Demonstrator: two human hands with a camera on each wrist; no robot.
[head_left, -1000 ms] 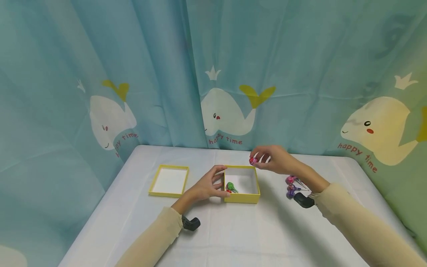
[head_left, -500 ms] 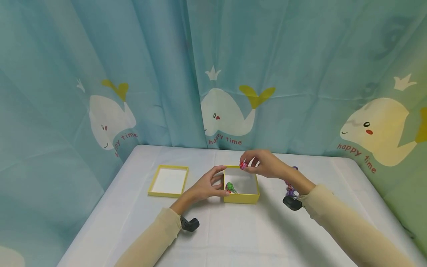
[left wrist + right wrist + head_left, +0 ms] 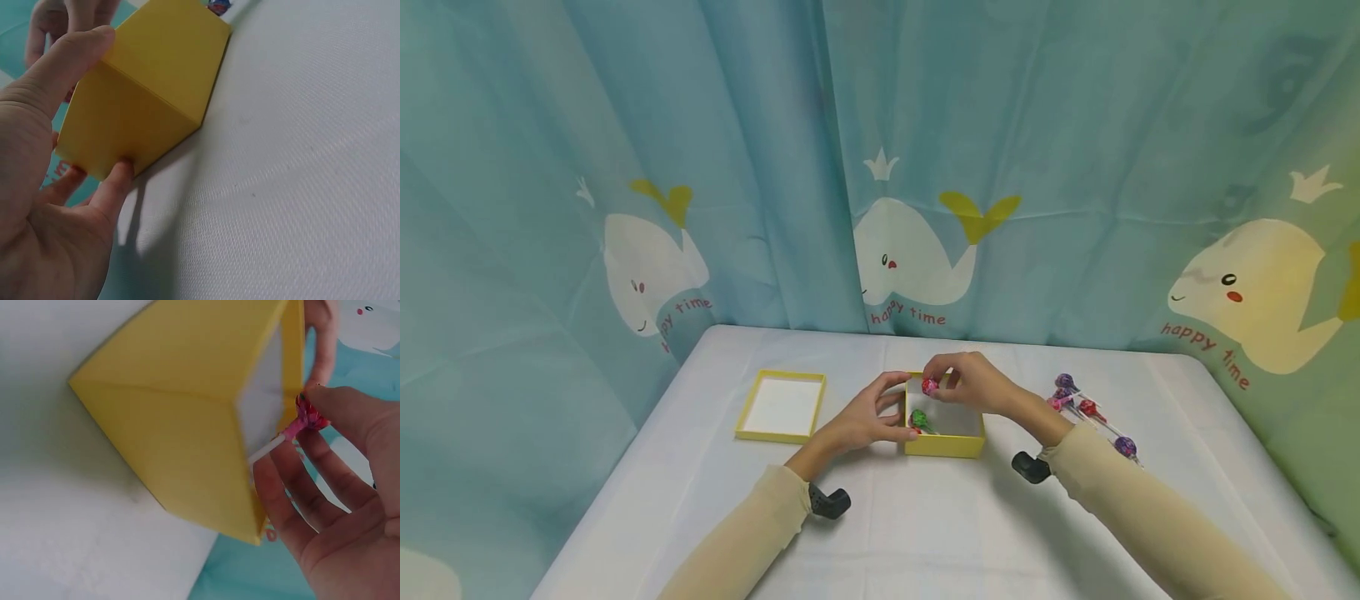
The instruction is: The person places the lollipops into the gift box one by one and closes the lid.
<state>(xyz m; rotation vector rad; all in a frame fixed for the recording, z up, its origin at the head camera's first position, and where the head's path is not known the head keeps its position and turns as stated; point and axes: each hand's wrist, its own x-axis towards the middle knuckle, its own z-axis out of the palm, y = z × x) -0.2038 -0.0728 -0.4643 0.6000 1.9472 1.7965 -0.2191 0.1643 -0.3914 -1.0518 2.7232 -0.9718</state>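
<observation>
A yellow box (image 3: 944, 447) with a white inside stands on the table, its top uncovered. My left hand (image 3: 859, 421) holds it at the left side, the thumb on the front edge and the fingers on the left wall. Over the back left of the box, my right hand (image 3: 973, 385) pinches a red and pink lollipop (image 3: 311, 417) by its wrapped head. Its white stick points down into the box in the right wrist view. A green lollipop (image 3: 919, 419) lies in the near left corner inside, with something red partly hidden beside it.
Left of the box lies a shallow yellow-rimmed lid (image 3: 781, 407), white side up. Several lollipops, including a purple one (image 3: 1125, 447) and a red one (image 3: 1088, 407), lie loose at the right. A blue curtain (image 3: 760, 167) hangs behind the white table (image 3: 925, 533).
My right hand has moved left and lower, carrying the lollipop from the box's back right corner to over its inside. More loose lollipops show at the right. The left hand stays put.
</observation>
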